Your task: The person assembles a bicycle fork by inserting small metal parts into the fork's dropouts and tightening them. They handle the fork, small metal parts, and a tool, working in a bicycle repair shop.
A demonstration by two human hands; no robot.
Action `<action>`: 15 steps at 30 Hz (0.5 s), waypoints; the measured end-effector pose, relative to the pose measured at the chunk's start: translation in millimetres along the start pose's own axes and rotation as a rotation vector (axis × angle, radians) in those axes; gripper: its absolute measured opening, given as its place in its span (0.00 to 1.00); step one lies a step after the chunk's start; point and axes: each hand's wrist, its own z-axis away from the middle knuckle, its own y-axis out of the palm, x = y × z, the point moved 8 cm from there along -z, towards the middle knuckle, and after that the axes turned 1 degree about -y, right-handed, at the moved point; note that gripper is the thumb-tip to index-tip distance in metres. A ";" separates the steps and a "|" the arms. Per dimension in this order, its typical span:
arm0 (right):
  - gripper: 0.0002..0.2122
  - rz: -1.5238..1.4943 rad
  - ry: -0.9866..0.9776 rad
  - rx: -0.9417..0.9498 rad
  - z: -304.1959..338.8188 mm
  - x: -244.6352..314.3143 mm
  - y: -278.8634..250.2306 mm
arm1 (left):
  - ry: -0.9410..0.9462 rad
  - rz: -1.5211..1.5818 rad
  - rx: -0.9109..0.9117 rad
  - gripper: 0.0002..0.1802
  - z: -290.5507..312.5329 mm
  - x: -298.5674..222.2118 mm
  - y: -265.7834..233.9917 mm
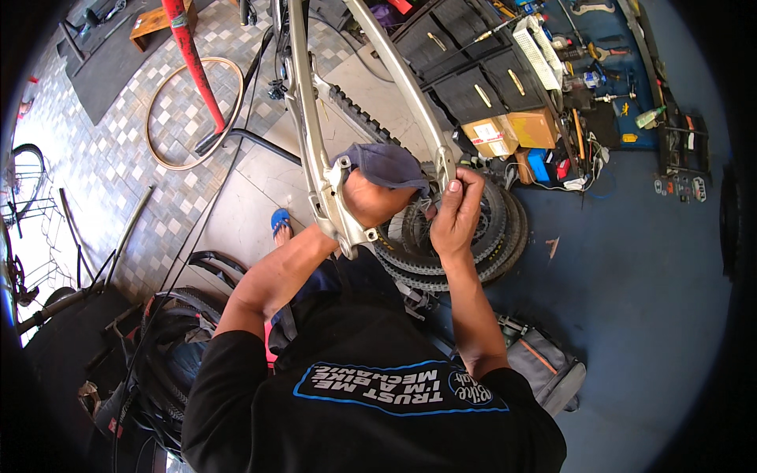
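Observation:
A champagne-coloured bike frame (309,150) stands before me, its two rear stay ends pointing toward my body. My left hand (374,201) reaches between the stays from under the left stay end. A dark blue rag (382,162) covers its fingers, bunched around them beside the right stay. With thumb and fingers, my right hand (457,211) grips the tip of the right stay. A knobbly tyre (363,114) shows between the stays, further off.
Several bike tyres (505,252) are stacked under my right hand. A black drawer cabinet (465,75), cardboard boxes (532,128) and many hand tools (603,54) lie at the far right. A red post (189,63) rises at the far left near a rim (148,130). A grey bag (544,363) rests by my right elbow.

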 end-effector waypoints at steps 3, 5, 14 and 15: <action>0.11 0.054 0.024 0.007 3.8 -3.4 -5.2 | -0.047 -0.083 0.033 0.13 -1.1 2.6 5.5; 0.10 0.074 0.045 -0.001 5.2 -4.8 -7.3 | -0.106 -0.155 0.038 0.12 0.7 0.5 7.7; 0.08 0.124 -0.026 -0.038 4.3 2.8 -3.6 | -1.094 0.553 0.040 0.09 54.0 46.5 45.7; 0.08 0.150 -0.060 -0.048 2.4 8.2 -2.4 | -1.155 0.669 -0.007 0.09 63.7 50.2 53.3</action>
